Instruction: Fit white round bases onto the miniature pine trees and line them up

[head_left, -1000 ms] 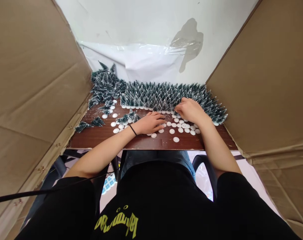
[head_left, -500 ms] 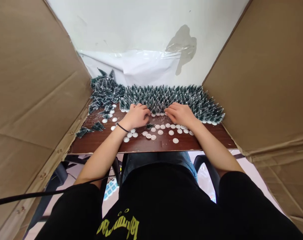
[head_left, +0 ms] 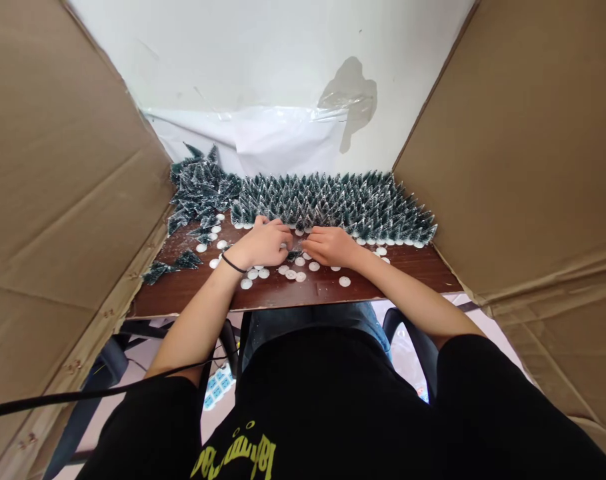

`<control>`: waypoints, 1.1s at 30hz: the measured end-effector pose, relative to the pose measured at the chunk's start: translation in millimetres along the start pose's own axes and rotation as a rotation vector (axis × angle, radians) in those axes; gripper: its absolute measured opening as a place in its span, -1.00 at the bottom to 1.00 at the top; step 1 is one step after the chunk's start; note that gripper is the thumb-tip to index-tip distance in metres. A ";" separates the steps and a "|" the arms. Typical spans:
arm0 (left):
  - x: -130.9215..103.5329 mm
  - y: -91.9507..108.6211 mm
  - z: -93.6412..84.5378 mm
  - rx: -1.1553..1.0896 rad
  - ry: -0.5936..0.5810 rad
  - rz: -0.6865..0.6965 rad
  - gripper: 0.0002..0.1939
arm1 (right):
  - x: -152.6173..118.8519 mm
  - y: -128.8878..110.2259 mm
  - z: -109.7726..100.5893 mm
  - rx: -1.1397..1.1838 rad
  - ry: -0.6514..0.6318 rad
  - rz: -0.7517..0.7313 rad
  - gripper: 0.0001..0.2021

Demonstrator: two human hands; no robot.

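Observation:
My left hand [head_left: 267, 244], a black band round its wrist, is over the table with its fingers curled down and in. Facing it, my right hand [head_left: 331, 247] has its fingers pressed together, tips pointing left. What either hand holds, if anything, is hidden. In the gap between them, low down, shows a small dark green bottle-brush tree [head_left: 293, 255], close to the right fingertips. Just beyond the hands stand dense rows of snow-tipped miniature trees [head_left: 327, 200] on white round bases. Loose white discs [head_left: 300, 277] are scattered on the near side, some partly covered by my hands.
A heap of miniature trees [head_left: 200, 187] lies at the back left of the brown table [head_left: 313, 293], with a few loose trees [head_left: 173, 265] nearer its left edge. Cardboard walls [head_left: 507, 153] rise on both sides, and a white wall [head_left: 263, 60] closes the back.
My right hand has drawn back from the front row of trees, towards me and towards my left hand. My left hand has moved slightly nearer me. The whole view has shifted a little.

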State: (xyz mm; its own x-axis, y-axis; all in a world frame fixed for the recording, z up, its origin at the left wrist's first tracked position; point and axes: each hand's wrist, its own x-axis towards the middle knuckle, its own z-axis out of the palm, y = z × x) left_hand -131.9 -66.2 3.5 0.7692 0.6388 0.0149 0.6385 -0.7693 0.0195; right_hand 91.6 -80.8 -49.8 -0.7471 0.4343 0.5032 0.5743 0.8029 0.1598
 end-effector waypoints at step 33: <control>7.7 -2.3 11.4 0.043 0.151 -0.078 -0.60 | -1.8 12.3 2.2 0.474 0.234 0.552 -0.74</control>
State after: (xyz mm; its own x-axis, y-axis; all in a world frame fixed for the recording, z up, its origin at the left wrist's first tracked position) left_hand -127.2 -59.6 -7.8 0.7072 0.6875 0.1649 0.6989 -0.7151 -0.0160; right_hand 99.3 -70.8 -50.5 -0.2724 0.7680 0.5796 0.5993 0.6067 -0.5222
